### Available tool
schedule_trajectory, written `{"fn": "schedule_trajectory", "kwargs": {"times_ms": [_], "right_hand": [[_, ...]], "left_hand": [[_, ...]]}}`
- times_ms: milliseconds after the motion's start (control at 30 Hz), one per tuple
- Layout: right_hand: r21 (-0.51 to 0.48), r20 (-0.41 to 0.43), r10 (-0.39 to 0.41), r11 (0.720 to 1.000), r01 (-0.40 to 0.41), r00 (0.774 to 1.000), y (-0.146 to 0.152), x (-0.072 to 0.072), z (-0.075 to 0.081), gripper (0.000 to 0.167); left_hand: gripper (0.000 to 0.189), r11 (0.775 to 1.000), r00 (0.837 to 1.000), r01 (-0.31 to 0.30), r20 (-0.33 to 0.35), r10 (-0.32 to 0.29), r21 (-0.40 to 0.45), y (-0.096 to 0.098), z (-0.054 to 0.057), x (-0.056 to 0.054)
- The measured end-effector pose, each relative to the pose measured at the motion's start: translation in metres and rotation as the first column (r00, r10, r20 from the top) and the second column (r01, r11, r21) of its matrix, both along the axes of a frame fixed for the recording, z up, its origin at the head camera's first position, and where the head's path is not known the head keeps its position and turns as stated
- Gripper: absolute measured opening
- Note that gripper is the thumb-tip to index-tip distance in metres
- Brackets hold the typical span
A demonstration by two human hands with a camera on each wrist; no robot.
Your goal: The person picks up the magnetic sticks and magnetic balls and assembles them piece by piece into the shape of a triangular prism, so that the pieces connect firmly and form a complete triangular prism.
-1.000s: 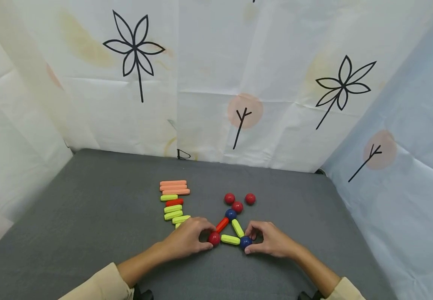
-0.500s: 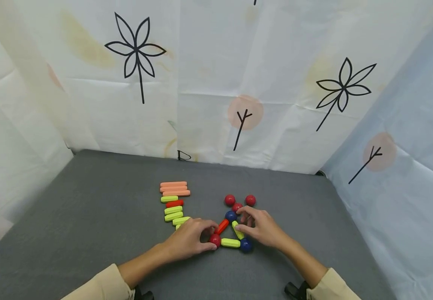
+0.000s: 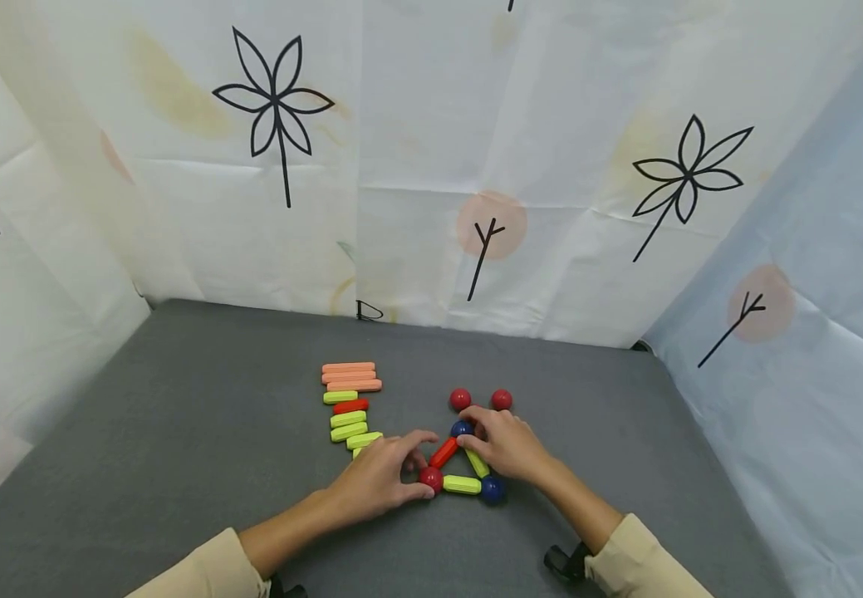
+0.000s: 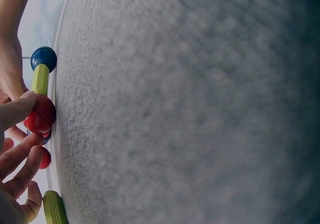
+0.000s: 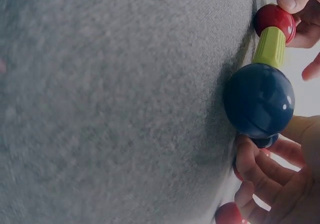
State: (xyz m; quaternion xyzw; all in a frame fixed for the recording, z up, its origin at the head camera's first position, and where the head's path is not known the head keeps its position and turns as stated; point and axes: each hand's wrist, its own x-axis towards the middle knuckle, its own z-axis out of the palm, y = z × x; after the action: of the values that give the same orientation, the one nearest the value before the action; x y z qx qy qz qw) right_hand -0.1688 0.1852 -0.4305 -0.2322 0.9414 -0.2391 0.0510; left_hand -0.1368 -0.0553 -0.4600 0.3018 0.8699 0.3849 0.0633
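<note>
A triangle of plastic balls and sticks lies on the grey table. My left hand (image 3: 380,473) pinches its left corner, a red ball (image 3: 431,479), between thumb and fingers; the left wrist view shows the thumb on that ball (image 4: 41,114). My right hand (image 3: 507,442) holds the far blue ball (image 3: 462,428), thumb on the near side and fingers beyond. A red stick (image 3: 443,453) joins these two corners. Yellow-green sticks (image 3: 463,484) run to the near-right blue ball (image 3: 492,490), large in the right wrist view (image 5: 259,101); the right-side stick is partly covered by my right hand.
Left of the triangle lies a column of loose sticks: orange ones (image 3: 351,376), a red one (image 3: 350,407) and several yellow-green ones (image 3: 348,425). Behind my right hand sit loose red balls (image 3: 502,399). White patterned cloth (image 3: 416,149) walls the table's back and sides.
My right hand has let go of the near-right blue ball and moved away from me and left to the far blue ball. My left hand stays at the red ball.
</note>
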Motion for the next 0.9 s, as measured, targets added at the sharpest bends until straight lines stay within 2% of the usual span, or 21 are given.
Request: {"fn": "schedule_trajectory", "kwargs": {"times_ms": [267, 500, 700, 900], "right_hand": [[-0.125, 0.075, 0.100, 0.988, -0.090, 0.992, 0.008, -0.003, -0.004, 0.031], [-0.140, 0.090, 0.104, 0.986, -0.091, 0.990, 0.011, -0.001, -0.005, 0.037], [-0.174, 0.147, 0.146, 0.977, -0.120, 0.978, 0.027, 0.015, -0.005, 0.057], [-0.224, 0.179, 0.225, 0.957, -0.183, 0.958, 0.045, 0.030, -0.009, 0.065]], "left_hand": [[0.063, 1.000, 1.000, 0.007, 0.003, -0.007, 0.007, -0.001, -0.001, 0.000], [0.063, 1.000, 1.000, 0.012, -0.022, -0.012, -0.007, 0.001, 0.002, -0.001], [0.062, 1.000, 0.999, 0.009, -0.031, -0.010, -0.014, 0.003, 0.002, 0.000], [0.062, 0.999, 1.000, -0.011, -0.028, 0.010, -0.034, 0.003, 0.002, 0.000]]}}
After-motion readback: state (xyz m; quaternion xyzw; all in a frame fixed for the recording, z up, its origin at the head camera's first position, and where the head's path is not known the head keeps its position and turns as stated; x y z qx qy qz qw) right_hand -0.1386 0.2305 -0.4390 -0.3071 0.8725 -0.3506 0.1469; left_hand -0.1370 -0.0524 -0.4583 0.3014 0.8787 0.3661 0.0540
